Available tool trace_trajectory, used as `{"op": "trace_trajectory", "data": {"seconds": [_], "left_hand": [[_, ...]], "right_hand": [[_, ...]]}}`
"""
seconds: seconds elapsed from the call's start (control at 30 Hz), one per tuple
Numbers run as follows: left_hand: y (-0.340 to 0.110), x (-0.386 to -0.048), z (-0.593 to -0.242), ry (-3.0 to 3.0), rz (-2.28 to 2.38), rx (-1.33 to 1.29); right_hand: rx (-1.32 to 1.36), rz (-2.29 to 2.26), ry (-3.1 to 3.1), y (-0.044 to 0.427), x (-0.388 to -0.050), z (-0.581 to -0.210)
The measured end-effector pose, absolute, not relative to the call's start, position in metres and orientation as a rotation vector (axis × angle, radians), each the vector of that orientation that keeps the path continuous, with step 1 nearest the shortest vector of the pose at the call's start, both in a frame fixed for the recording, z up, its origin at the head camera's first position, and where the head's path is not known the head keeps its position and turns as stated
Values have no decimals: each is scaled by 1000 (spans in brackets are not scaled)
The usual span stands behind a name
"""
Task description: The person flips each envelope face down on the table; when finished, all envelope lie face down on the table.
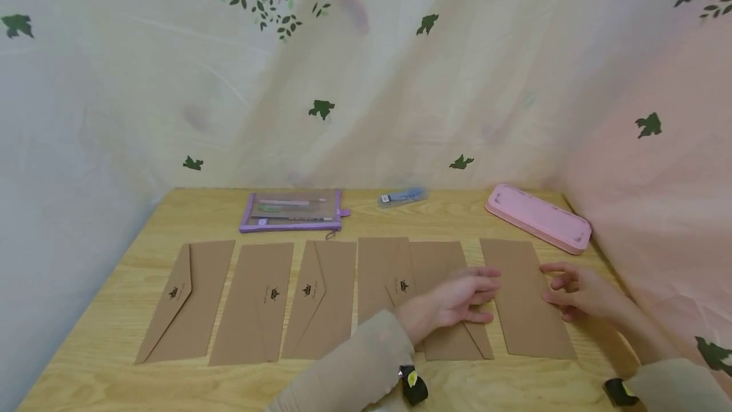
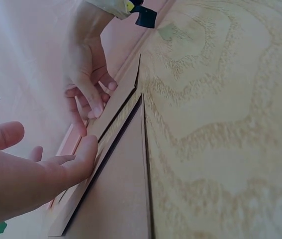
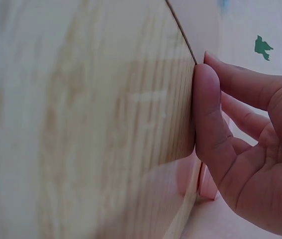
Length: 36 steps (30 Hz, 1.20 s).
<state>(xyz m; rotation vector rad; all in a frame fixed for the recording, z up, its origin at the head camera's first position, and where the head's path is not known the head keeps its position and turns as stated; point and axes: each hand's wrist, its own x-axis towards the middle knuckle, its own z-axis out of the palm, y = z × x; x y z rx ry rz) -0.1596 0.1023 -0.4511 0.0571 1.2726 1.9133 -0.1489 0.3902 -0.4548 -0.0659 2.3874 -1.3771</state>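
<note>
Several brown kraft envelopes lie in a row on the wooden table. My left hand (image 1: pixel 457 297) is held with fingers loosely extended over an envelope (image 1: pixel 437 256) that meets its neighbour (image 1: pixel 380 259) on the left, and nothing is in its grasp. At the right end of the row lies a plain-faced envelope (image 1: pixel 526 310). The thumb and index finger of my right hand (image 1: pixel 586 294) are at that envelope's right edge, spread apart along it. In the right wrist view, the right thumb (image 3: pixel 208 99) touches or nearly touches the edge.
Toward the left lie envelopes with black crown prints (image 1: pixel 208 310) (image 1: pixel 251 310) (image 1: pixel 337 272). Behind the row are a purple-edged pen pouch (image 1: pixel 290 228), a small blue packet (image 1: pixel 403 197) and a pink case (image 1: pixel 537 218). A patterned cloth (image 1: pixel 372 81) hangs around the table (image 1: pixel 189 208).
</note>
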Motion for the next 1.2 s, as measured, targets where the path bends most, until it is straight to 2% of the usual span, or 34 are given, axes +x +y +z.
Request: {"op": "trace_trajectory", "data": {"seconds": [0.8,1.0,1.2], "left_hand": [[98,-161,-450,1235,1927,41],[86,-160,-435,1199,1998,63],[57,-158,-423,1321,2039,153]], "right_hand": [[-67,-1366,2400,388,-148,-451],[-199,-1280,2646,375,-142,-440],[-468,-1378,2769,335,-133,-418]]}}
